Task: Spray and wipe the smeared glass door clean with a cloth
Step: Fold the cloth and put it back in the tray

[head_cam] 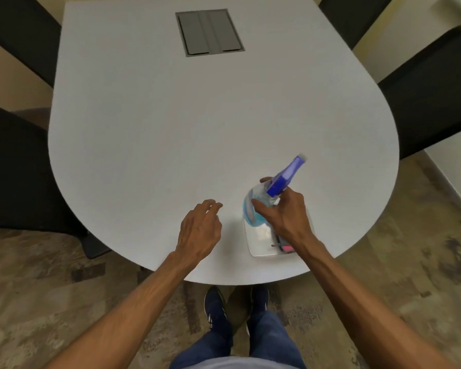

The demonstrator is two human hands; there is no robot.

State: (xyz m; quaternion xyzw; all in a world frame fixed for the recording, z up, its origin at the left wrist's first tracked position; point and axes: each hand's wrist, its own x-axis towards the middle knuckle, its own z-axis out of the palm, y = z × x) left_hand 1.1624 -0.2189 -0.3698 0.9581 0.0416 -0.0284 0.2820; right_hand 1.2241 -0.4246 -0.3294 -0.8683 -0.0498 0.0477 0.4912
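Two hands over white table (171, 123): right hand (285, 214) grips spray bottle (261, 203); left hand (200, 227) empty, fingers loosely spread.

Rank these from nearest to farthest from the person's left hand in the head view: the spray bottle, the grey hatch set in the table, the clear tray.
1. Spray bottle: just right of the left hand, held in the right hand.
2. Clear tray: right, under the bottle; too close to the bottle to rank firmly.
3. Grey hatch: far end of the table.
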